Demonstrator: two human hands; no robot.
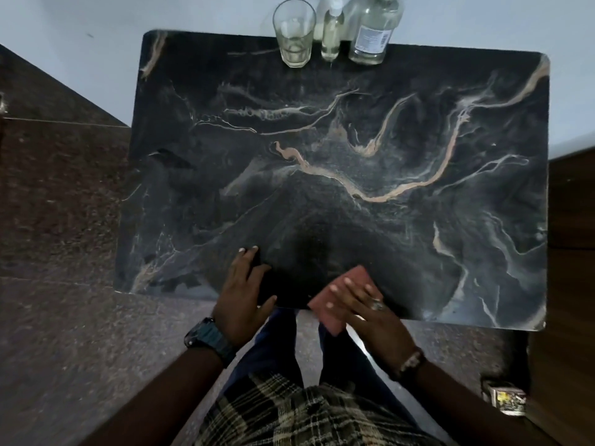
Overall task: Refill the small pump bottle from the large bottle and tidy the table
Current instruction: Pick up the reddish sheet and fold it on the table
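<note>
At twelve o'clock on our black marbled table point(322, 156) stand a clear tumbler point(294, 33), the small clear pump bottle point(332, 33) and the large labelled bottle point(375, 33). At six our left hand point(244, 294) lies flat, released; our right hand point(370, 312) presses a pink cloth point(355, 275), fingers straight

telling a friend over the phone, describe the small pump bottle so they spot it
At the far edge of the dark marble table stand three clear containers. The small pump bottle is the middle one, slimmer than the glass and the labelled bottle.

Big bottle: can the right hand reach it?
Probably yes. Bare table lies between the right hand and the big bottle at the far edge, but that hand presses a pink cloth.
</note>
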